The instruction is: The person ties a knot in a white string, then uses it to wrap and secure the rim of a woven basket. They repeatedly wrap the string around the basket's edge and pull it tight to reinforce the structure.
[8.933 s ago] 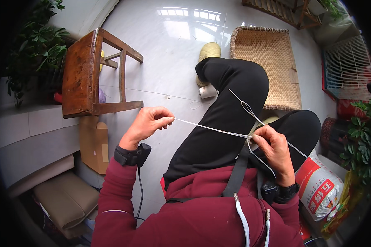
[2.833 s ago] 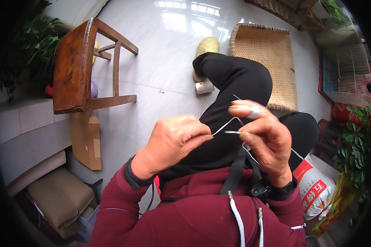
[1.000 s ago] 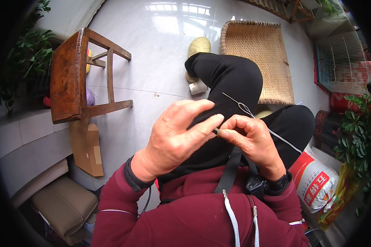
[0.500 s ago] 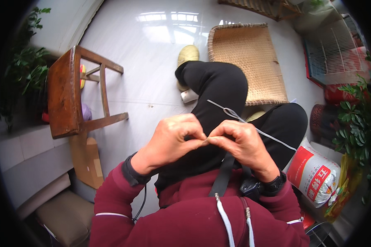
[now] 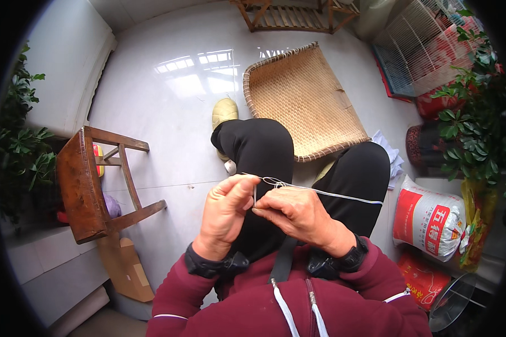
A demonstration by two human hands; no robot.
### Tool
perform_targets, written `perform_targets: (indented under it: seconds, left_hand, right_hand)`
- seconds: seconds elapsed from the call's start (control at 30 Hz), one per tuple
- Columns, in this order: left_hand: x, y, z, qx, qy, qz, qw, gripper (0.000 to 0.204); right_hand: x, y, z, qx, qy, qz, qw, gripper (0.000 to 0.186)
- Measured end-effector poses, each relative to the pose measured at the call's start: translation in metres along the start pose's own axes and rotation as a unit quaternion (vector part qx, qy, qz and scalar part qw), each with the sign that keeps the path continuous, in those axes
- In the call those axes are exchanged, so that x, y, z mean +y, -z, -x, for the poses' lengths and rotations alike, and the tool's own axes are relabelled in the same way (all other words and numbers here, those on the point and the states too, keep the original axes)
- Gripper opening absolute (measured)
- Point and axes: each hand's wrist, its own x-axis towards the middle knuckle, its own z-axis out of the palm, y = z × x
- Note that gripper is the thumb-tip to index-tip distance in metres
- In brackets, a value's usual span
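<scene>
A thin whitish cord with a small loop and knot in it runs over my black-trousered knees. Its loop lies just above my fingertips, and a short length hangs between my two hands. My left hand, palm turned toward me, pinches the cord between thumb and forefinger. Beside it, my right hand is closed with its back facing up, thumb and fingers pressed together on the cord. The cord's exact path inside the fingers is hidden. Both hands are above my lap, close to each other.
A woven bamboo tray lies on the floor ahead. To the left is a wooden stool on its side, with cardboard near it. A white-and-red sack, potted plant and wire cage stand right.
My fingertips met before; now they are slightly apart with cord between them. My left hand has turned its palm up, and the cord's loop has come down close to the fingers. The view has shifted.
</scene>
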Motion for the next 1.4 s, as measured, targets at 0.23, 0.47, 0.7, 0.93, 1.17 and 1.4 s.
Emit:
perform_targets:
  seconds: [0.23, 0.47, 0.7, 0.93, 1.17, 1.4]
  left_hand:
    - [0.005, -0.011, 0.007, -0.058, -0.354, -0.635, 0.684, 0.018]
    - [0.012, -0.007, 0.014, -0.040, -0.286, -0.646, 0.707, 0.016]
    - [0.010, -0.010, 0.017, 0.009, -0.180, -0.535, 0.826, 0.016]
    - [0.011, -0.007, 0.015, -0.031, -0.161, -0.488, 0.857, 0.021]
    - [0.015, -0.007, 0.017, -0.070, 0.005, -0.263, 0.962, 0.026]
    - [0.017, -0.007, 0.015, -0.133, 0.014, -0.150, 0.979, 0.034]
  right_hand:
    - [-0.005, 0.024, 0.007, 0.015, -0.047, 0.056, 0.997, 0.011]
    - [-0.005, 0.018, 0.007, 0.004, -0.017, 0.041, 0.999, 0.012]
    - [-0.005, 0.020, 0.007, 0.008, 0.023, 0.054, 0.998, 0.012]
    - [-0.008, 0.020, 0.010, -0.010, 0.015, 0.094, 0.995, 0.013]
    - [-0.007, 0.024, 0.013, -0.020, 0.000, 0.065, 0.998, 0.012]
    - [-0.008, 0.028, 0.014, -0.058, -0.009, -0.072, 0.996, 0.011]
